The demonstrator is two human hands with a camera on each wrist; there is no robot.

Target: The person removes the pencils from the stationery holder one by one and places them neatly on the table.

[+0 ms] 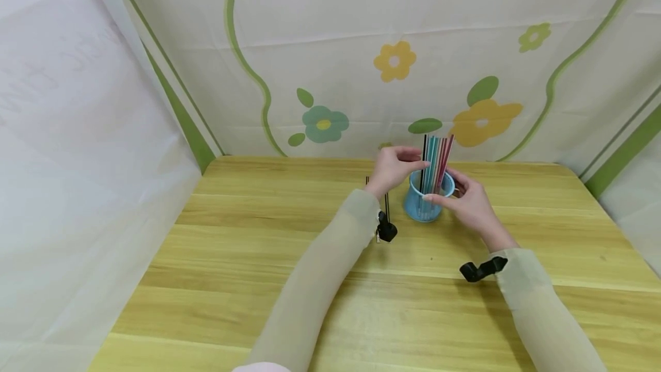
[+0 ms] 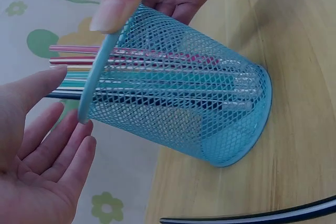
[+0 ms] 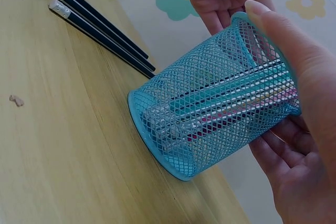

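A light blue mesh pen cup (image 1: 419, 210) stands on the table, holding several pencils (image 1: 432, 157) in black, teal, pink and red. My right hand (image 1: 469, 202) grips the cup by its rim, thumb on the near side, fingers round the far side. On the cup's left, my left hand (image 1: 389, 170) has its thumb against the upright pencils. Its other fingers are extended beside the rim in the left wrist view. Three black pencils (image 3: 105, 43) with white erasers lie left of the cup, partly hidden by the left wrist in the head view.
The wooden table (image 1: 232, 257) reaches back to a white cloth (image 1: 335, 73) printed with flowers. Another white cloth (image 1: 67, 188) hangs at the left side. A small brown scrap (image 3: 17, 100) lies on the tabletop.
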